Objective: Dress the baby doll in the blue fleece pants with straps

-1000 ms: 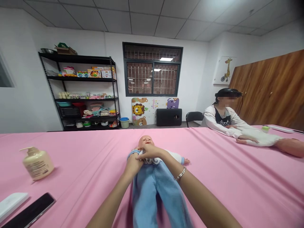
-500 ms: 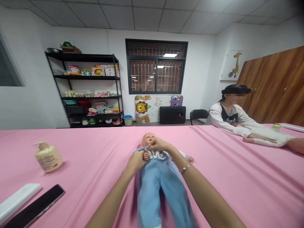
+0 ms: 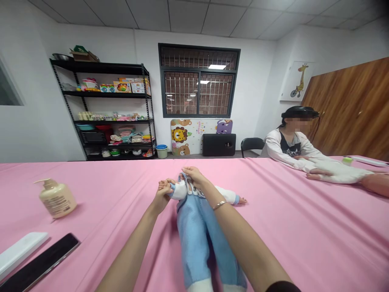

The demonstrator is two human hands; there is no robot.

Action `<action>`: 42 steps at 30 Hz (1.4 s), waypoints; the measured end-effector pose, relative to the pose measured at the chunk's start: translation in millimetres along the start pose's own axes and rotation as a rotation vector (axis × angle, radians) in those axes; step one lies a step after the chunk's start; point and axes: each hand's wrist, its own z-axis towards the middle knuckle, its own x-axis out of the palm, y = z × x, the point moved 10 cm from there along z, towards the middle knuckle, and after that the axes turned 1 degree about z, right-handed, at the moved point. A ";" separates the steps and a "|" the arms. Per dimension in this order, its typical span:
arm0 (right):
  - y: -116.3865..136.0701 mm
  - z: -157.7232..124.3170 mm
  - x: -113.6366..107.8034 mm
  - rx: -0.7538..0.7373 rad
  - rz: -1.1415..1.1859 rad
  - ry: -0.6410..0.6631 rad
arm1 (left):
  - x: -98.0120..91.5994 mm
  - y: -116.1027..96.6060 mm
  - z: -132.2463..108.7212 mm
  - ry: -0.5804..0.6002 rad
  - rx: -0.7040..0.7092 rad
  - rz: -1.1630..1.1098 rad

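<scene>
We have the baby doll (image 3: pixel 194 223) lying face up on the pink-covered surface (image 3: pixel 121 190), its head end toward the far edge and its legs toward the near edge. Our left hand (image 3: pixel 161 196) has its fingers wrapped around the doll's hand, beside the blue cuff, while our right hand (image 3: pixel 194 177) pinches the blue-and-white outfit (image 3: pixel 196 207) near the neck, fingers narrow. Toward the near-left corner lie a smartphone (image 3: pixel 41 263) and a white flat case (image 3: pixel 22 253), with a lotion pump bottle (image 3: pixel 57 200) beyond them.
</scene>
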 end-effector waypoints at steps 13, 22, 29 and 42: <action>-19.7 -16.1 -32.4 0.022 -0.621 0.043 | -183.3 37.4 -26.7 -0.978 0.098 -0.125; -48.2 -55.1 -169.3 0.106 -0.717 -0.295 | -205.5 29.7 -45.9 -1.166 0.216 0.271; -97.1 -102.5 -145.6 0.116 -0.468 -0.190 | -191.4 4.7 -52.8 -1.132 0.350 0.502; -114.3 -128.5 -122.5 0.020 -0.144 -0.239 | -86.0 -75.8 -6.4 -0.726 0.310 0.543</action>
